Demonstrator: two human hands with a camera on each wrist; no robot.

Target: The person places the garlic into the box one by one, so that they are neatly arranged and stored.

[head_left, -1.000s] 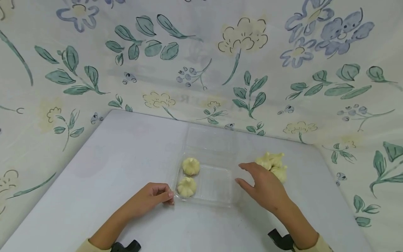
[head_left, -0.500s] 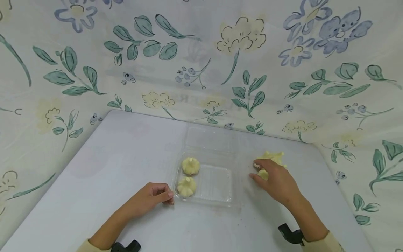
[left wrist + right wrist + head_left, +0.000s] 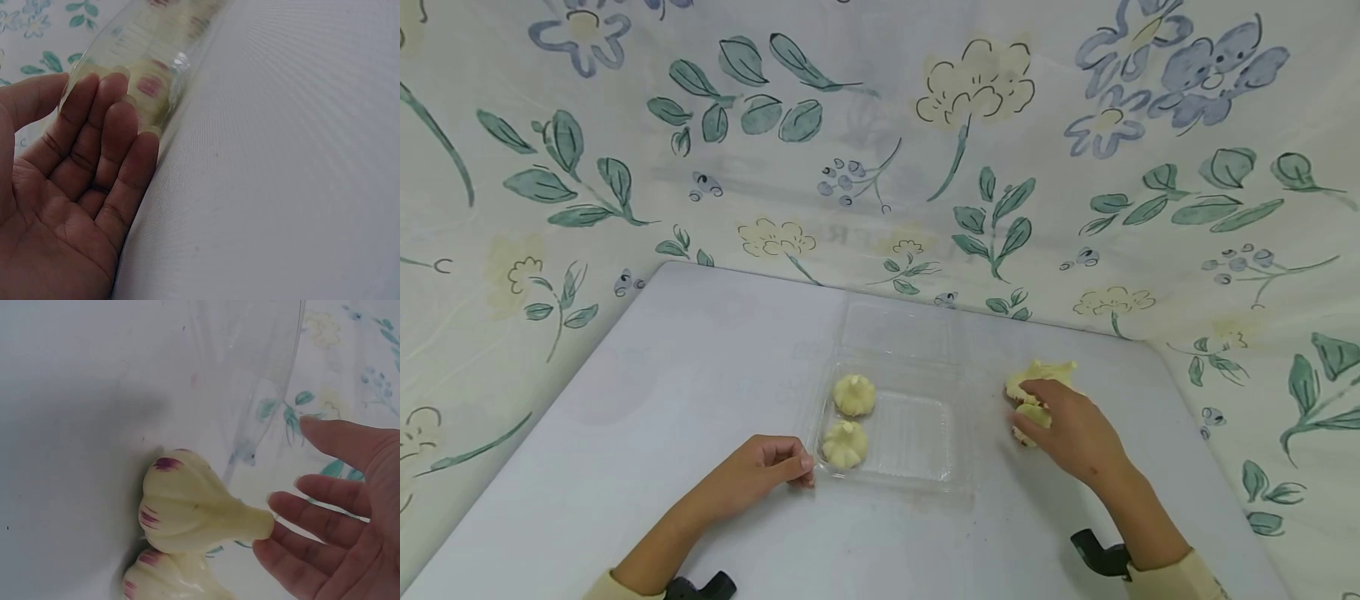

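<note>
Two pale garlic bulbs point(image 3: 853, 395) sit along the left side of a clear plastic clamshell box point(image 3: 917, 437). My left hand point(image 3: 760, 471) rests at the near left corner of that box. Its fingers point(image 3: 122, 134) lie bent a little, fingertips right at the clear wall, in the left wrist view. My right hand point(image 3: 1078, 433) is over a cluster of garlic bulbs point(image 3: 1030, 390) right of the box. In the right wrist view its fingers are spread, fingertips beside the stem of one purple-streaked bulb point(image 3: 194, 506). A second bulb point(image 3: 175, 578) lies next to it, partly cut off.
The box's clear lid point(image 3: 895, 329) lies folded back toward the rear of the white table point(image 3: 715, 358). A flower-printed cloth point(image 3: 880, 167) hangs behind and around the table. Black wrist mounts point(image 3: 1101, 554) show at both sleeves.
My right hand has moved right, from beside the box to over the bulb cluster, then drawn back slightly; more of the bulbs shows at its fingertips. The left hand has stayed put.
</note>
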